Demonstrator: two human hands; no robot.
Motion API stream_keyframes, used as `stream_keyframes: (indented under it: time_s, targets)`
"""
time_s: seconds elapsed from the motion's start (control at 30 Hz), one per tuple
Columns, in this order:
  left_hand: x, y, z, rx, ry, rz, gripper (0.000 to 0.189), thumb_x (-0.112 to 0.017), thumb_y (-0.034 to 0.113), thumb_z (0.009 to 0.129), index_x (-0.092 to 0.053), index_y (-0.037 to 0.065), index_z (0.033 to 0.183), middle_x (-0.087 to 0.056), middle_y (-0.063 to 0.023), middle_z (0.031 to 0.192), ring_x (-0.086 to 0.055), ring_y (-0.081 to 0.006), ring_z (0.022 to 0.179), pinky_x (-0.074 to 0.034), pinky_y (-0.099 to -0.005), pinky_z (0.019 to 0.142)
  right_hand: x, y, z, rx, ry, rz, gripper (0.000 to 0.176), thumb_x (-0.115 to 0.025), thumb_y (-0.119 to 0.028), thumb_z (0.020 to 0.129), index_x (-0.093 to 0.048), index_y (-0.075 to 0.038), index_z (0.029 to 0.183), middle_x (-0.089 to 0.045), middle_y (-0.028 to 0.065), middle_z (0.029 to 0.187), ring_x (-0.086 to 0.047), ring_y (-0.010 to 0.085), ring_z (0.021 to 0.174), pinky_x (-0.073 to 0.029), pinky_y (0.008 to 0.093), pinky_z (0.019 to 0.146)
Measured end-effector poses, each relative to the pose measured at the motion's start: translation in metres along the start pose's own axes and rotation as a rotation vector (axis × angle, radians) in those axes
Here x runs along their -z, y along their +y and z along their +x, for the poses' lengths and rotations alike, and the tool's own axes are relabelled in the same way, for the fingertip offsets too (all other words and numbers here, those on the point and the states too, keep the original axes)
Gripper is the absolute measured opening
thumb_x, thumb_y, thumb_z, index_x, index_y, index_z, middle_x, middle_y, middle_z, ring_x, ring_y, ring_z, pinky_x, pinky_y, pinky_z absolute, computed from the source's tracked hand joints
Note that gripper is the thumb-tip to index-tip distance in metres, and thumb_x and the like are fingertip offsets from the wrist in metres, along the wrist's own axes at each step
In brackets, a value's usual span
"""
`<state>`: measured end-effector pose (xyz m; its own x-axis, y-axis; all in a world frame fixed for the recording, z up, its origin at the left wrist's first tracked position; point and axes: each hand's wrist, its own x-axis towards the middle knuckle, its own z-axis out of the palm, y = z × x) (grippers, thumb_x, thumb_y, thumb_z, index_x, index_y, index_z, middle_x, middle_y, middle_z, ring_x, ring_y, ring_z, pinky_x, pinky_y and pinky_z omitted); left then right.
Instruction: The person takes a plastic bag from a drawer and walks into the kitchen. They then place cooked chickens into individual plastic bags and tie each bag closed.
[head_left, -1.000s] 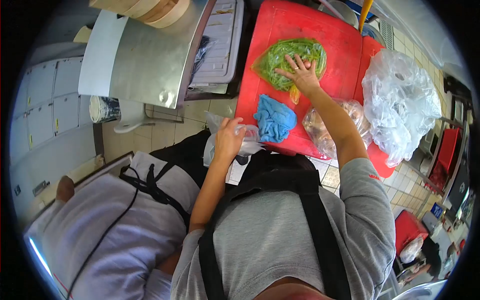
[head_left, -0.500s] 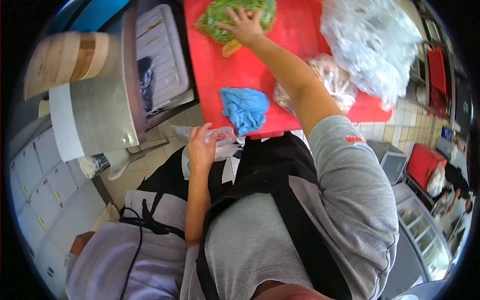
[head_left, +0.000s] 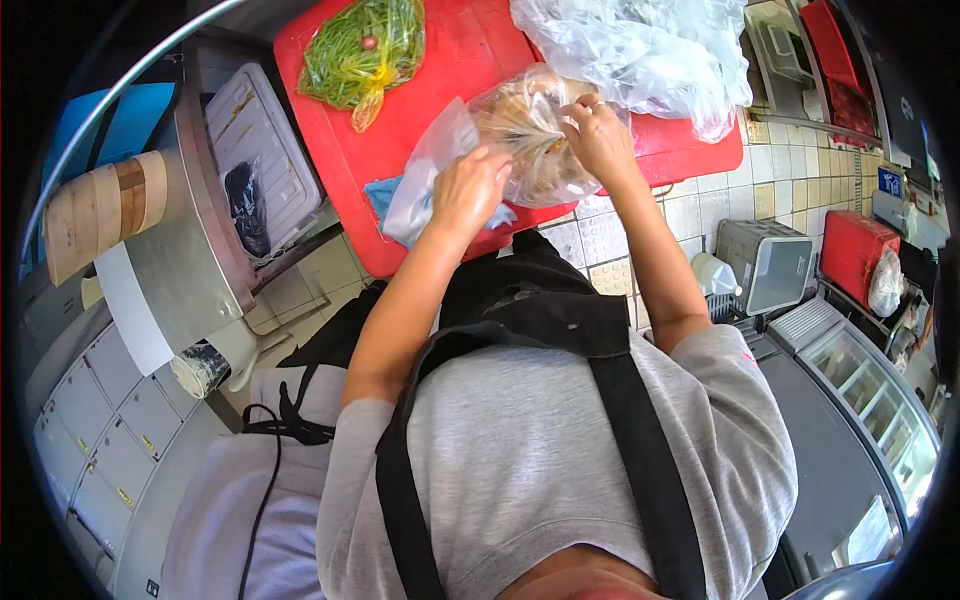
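Head view: both hands grip a clear bag of brown food (head_left: 535,150) over the red cutting board (head_left: 455,75); left hand (head_left: 468,190) pinches its near edge; right hand (head_left: 598,135) clutches its top. Beyond lies a bag of green vegetables (head_left: 362,50).

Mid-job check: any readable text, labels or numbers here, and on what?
No text reads clearly.
Red mark on the grey sleeve: too small to read.
Blue sign at the right edge: blurred.
Yellow tags on the white drawers: too small.
Clear plastic bags in the left hand and right hand: no print seen.
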<state>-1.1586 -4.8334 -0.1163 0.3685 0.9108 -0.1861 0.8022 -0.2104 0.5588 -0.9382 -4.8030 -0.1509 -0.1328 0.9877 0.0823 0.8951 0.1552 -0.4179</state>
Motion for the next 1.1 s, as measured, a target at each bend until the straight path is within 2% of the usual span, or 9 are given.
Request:
stream_keyframes:
  time_s: [0.13,0.37,0.5,0.7,0.8,0.83,0.93,0.97,1.1]
  targets:
    - [-0.041,0.02,0.038,-0.061,0.06,0.032,0.021,-0.063,0.02,0.083,-0.067,0.01,0.102,-0.062,-0.0079,0.1,-0.064,-0.0295,0.086,-0.052,-0.0419,0.072,0.005,0.028,-0.012,0.017,-0.167,-0.018,0.019,-0.065,-0.019,0.077,-0.063,-0.009,0.092,-0.059,0.012,0.099,-0.061,0.0326,0.091,-0.051,0.0432,0.074]
    - [-0.079,0.045,0.059,0.209,0.071,0.009,0.027,-0.07,0.022,0.078,-0.067,0.011,0.103,-0.059,-0.0089,0.11,-0.062,-0.03,0.094,-0.05,-0.0412,0.079,-0.006,0.029,-0.036,-0.121,-0.114,0.185,0.015,-0.065,-0.021,0.079,-0.062,-0.007,0.084,-0.061,0.0122,0.083,-0.063,0.0324,0.077,-0.05,0.0419,0.068]
    - [-0.079,0.043,0.061,0.16,0.16,-0.138,0.025,-0.072,0.022,0.075,-0.068,0.013,0.098,-0.057,-0.0076,0.108,-0.06,-0.0289,0.096,-0.05,-0.0401,0.079,-0.015,0.031,-0.048,-0.162,0.004,0.434,0.013,-0.066,-0.018,0.079,-0.063,-0.005,0.083,-0.063,0.0115,0.081,-0.064,0.0291,0.071,-0.05,0.0399,0.064]
    - [-0.087,0.034,0.067,-0.041,0.256,-0.232,0.018,-0.069,0.015,0.077,-0.068,0.011,0.094,-0.061,-0.0074,0.105,-0.061,-0.0284,0.095,-0.049,-0.0379,0.078,-0.01,0.043,-0.032,-0.383,-0.21,0.413,0.026,-0.068,-0.024,0.077,-0.065,-0.007,0.097,-0.065,0.0137,0.084,-0.064,0.0305,0.077,-0.05,0.0388,0.068]
    - [-0.081,0.033,0.068,-0.117,0.278,-0.255,0.016,-0.068,0.012,0.078,-0.067,0.01,0.094,-0.064,-0.0072,0.098,-0.063,-0.0284,0.089,-0.05,-0.0366,0.076,0.002,0.039,-0.011,-0.176,-0.103,0.479,0.03,-0.068,-0.026,0.08,-0.065,-0.007,0.103,-0.067,0.0146,0.082,-0.065,0.0274,0.073,-0.049,0.0358,0.064]
    - [-0.079,0.032,0.069,-0.095,0.259,-0.261,0.016,-0.067,0.012,0.078,-0.067,0.009,0.094,-0.065,-0.0072,0.096,-0.064,-0.0283,0.087,-0.05,-0.0361,0.075,-0.01,0.041,-0.008,-0.017,0.075,0.53,0.032,-0.068,-0.028,0.081,-0.064,-0.009,0.106,-0.066,0.0137,0.075,-0.064,0.0265,0.068,-0.048,0.0359,0.062]
    - [-0.078,0.029,0.07,-0.043,0.22,-0.321,0.015,-0.067,0.012,0.079,-0.067,0.008,0.094,-0.067,-0.0073,0.09,-0.065,-0.0276,0.08,-0.05,-0.0346,0.072,0.001,0.041,-0.006,-0.252,-0.124,0.533,0.028,-0.068,-0.028,0.081,-0.065,-0.011,0.104,-0.063,0.0112,0.068,-0.061,0.0217,0.063,-0.046,0.0337,0.061]
    - [-0.078,0.025,0.073,-0.038,0.223,-0.368,0.014,-0.066,0.013,0.08,-0.068,0.007,0.093,-0.067,-0.0074,0.088,-0.065,-0.0273,0.078,-0.05,-0.0342,0.071,0.008,0.04,-0.009,-0.315,-0.18,0.652,0.022,-0.066,-0.024,0.084,-0.066,-0.009,0.1,-0.06,0.0056,0.065,-0.055,0.0148,0.058,-0.044,0.0296,0.057]
    - [-0.079,0.024,0.075,-0.021,0.211,-0.446,0.014,-0.066,0.016,0.082,-0.069,0.007,0.092,-0.067,-0.0093,0.089,-0.065,-0.0257,0.079,-0.05,-0.0322,0.071,-0.013,0.06,-0.023,-0.565,-0.16,1.052,0.019,-0.062,-0.021,0.089,-0.065,-0.002,0.092,-0.058,-0.0017,0.067,-0.05,0.0071,0.057,-0.038,0.0222,0.053]
